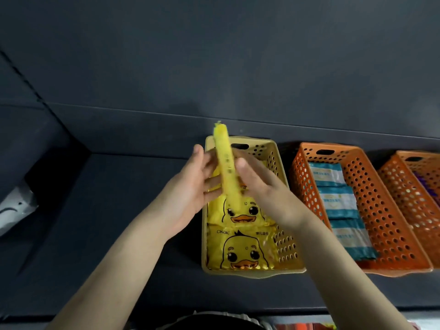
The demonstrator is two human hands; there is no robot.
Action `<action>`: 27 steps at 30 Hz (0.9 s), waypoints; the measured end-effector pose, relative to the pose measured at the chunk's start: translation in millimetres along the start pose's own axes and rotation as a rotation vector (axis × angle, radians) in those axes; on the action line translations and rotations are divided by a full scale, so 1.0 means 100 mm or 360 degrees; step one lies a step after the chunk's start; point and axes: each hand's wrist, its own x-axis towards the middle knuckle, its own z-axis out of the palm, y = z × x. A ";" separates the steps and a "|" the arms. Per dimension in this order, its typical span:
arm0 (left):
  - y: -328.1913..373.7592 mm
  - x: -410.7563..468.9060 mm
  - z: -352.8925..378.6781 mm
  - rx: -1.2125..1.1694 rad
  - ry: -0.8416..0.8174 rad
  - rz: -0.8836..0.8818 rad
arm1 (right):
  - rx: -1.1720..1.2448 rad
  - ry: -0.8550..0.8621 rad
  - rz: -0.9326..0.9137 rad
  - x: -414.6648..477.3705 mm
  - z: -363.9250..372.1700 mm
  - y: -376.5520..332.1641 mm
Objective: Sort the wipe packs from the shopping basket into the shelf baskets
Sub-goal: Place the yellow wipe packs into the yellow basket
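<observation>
Yellow wipe pack (pixel 225 160), pinched edge-up by my left hand (pixel 188 189) and right hand (pixel 264 186), next needs lowering flat into the yellow basket (pixel 287 248).

this looks like a shop shelf, or a mock-up of one: a dark grey shelf board (pixel 107 222) runs under a matching back panel (pixel 142 129), and perforated plastic baskets stand side by side along it, each stocked with one kind of sealed retail pack. the yellow basket (pixel 285 248) holds yellow duck packs (pixel 240 253) laid in a row, the orange basket (pixel 302 177) beside it holds teal-and-white packs (pixel 338 201), and a second orange basket (pixel 400 194) at the right edge shows purple packs (pixel 429 186).
</observation>
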 end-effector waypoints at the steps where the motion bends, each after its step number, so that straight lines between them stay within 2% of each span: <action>1: -0.01 -0.02 0.03 0.0119 -0.0099 -0.0027 | 0.0082 -0.0024 0.0039 0.00 0.01 0.00; 3: 0.02 -0.07 0.03 0.0288 -0.0263 -0.0061 | 0.0098 0.0079 0.0025 0.03 -0.03 0.10; 5: 0.09 -0.09 -0.03 0.0340 -0.0275 0.0055 | 0.0115 0.0216 0.0059 0.01 -0.14 0.20; 8: 0.16 0.03 -0.21 0.0419 0.0145 0.0396 | 0.0303 0.0209 0.0176 -0.06 -0.37 0.29; 10: 0.10 0.16 -0.33 0.0605 0.0424 0.0470 | 0.0269 0.0147 0.0207 -0.10 -0.47 0.29; 12: -0.02 0.28 -0.35 0.0751 0.0465 0.0412 | 0.0075 0.0066 0.0239 -0.11 -0.51 0.30; 15: -0.20 0.37 -0.22 0.0898 0.0318 0.0175 | -0.0315 -0.0043 0.0313 -0.13 -0.47 0.30; 17: -0.31 0.40 -0.13 0.0978 0.0255 0.0110 | -0.0330 -0.0001 0.0367 -0.13 -0.40 0.33; 23: -0.41 0.40 -0.15 0.0937 0.0266 0.0169 | 0.0672 0.0345 0.0338 -0.23 -0.31 0.39; 27: -0.43 0.43 -0.19 0.0864 0.0240 0.0135 | 0.1163 0.0511 0.0383 -0.38 -0.26 0.44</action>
